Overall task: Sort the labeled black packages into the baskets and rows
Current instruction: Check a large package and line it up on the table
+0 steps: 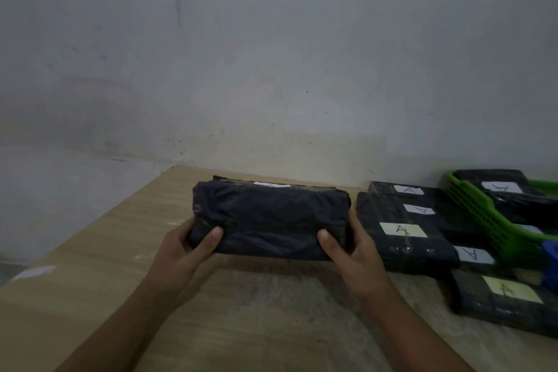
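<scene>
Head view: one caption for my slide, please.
Left hand and right hand grip a black package over the table, beside A-labelled packages and a green basket.

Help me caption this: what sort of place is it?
Probably a sorting spot in a plain room: a wooden table against a bare wall, a row of black packages labeled A, a green basket.

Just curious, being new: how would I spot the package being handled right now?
On the wooden table, left of the row of A-labelled packages, a black package sits between the left hand and right hand. It alone is gripped, plain wrinkled face toward the camera.
</scene>
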### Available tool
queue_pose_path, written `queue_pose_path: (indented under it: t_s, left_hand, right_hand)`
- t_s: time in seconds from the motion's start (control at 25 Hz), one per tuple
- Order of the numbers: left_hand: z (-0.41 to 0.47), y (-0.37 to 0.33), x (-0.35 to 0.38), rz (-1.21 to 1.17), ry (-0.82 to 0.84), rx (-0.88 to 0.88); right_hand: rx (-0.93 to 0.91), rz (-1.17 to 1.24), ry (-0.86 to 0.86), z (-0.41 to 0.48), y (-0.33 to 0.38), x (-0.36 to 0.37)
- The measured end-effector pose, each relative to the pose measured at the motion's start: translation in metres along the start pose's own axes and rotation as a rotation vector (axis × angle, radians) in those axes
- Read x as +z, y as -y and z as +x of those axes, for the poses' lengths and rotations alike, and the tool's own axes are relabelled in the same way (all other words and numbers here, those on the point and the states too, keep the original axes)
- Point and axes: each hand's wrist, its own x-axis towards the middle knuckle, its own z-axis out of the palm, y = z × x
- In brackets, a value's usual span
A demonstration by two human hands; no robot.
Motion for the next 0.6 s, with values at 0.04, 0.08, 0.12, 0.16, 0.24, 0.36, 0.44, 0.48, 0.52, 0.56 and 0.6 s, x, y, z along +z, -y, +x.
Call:
queue_pose_path:
  t_s: [0.04, 0.08, 0.12, 0.16, 0.24, 0.36, 0.44, 0.48, 0.52, 0.56, 0.6]
  left_hand:
    - [-0.001, 0.000, 0.001, 0.039, 0.010, 0.007]
    - [-0.002, -0.002, 0.003, 0.058, 0.020, 0.013]
    - [-0.003, -0.002, 0.003, 0.068, 0.017, 0.019]
    - [-0.003, -0.003, 0.003, 0.074, 0.007, 0.028]
    - [-0.001, -0.001, 0.004, 0.040, -0.055, 0.019]
    - [0.007, 0.005, 0.001, -0.087, -0.201, -0.065]
    - [0.007, 0.001, -0.002, -0.065, -0.254, -0.061]
    - [0.005, 0.001, -0.002, -0.004, -0.250, -0.010]
    - [0.003, 0.001, -0.003, 0.115, -0.232, 0.048]
    - [0.001, 0.002, -0.003, 0.241, -0.215, 0.103]
    - [-0.002, 0.003, -0.002, 0.337, -0.196, 0.135]
  right_hand:
    - [-0.005, 0.002, -0.004, 0.000, 0.001, 0.000]
    - [-0.011, 0.006, -0.003, 0.000, 0.002, 0.001]
    - [-0.015, 0.005, -0.001, 0.000, 0.002, 0.001]
    - [-0.011, 0.002, -0.005, 0.000, 0.003, 0.001]
    - [0.017, 0.029, 0.013, -0.001, 0.002, -0.001]
    - [0.068, 0.061, 0.168, -0.002, -0.001, -0.004]
    - [0.044, -0.023, 0.171, -0.001, -0.004, -0.002]
    - [0.022, -0.035, 0.139, -0.001, -0.004, 0.000]
    - [0.008, -0.029, 0.102, -0.001, -0.005, 0.001]
    - [0.006, -0.026, 0.063, -0.001, -0.005, 0.002]
    - [0.018, -0.029, 0.019, 0.000, -0.003, 0.002]
